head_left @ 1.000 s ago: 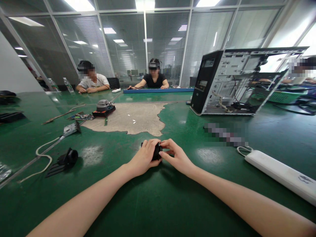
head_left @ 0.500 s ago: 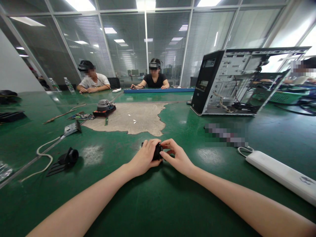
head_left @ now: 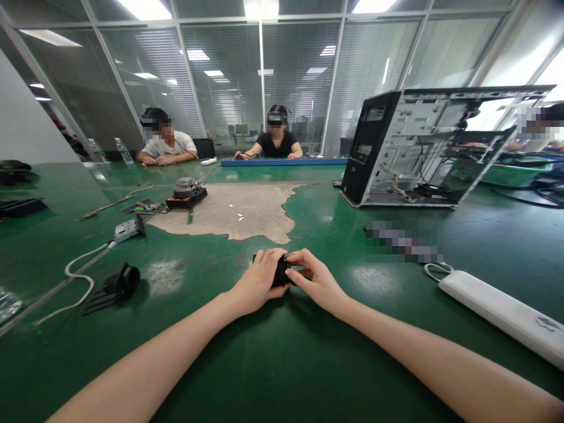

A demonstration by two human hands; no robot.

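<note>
A small black part (head_left: 280, 272) rests on the green table (head_left: 273, 364) in front of me, mostly hidden by my fingers. My left hand (head_left: 258, 283) wraps over its left side and top. My right hand (head_left: 314, 281) pinches its right side with thumb and forefinger. Both hands touch each other around the part.
An open computer case (head_left: 414, 150) stands at the back right. A white power strip (head_left: 502, 314) lies at the right. A black fan part (head_left: 118, 283), a white cable (head_left: 77, 276) and a motor (head_left: 185, 191) lie at the left. Two people sit at the far edge.
</note>
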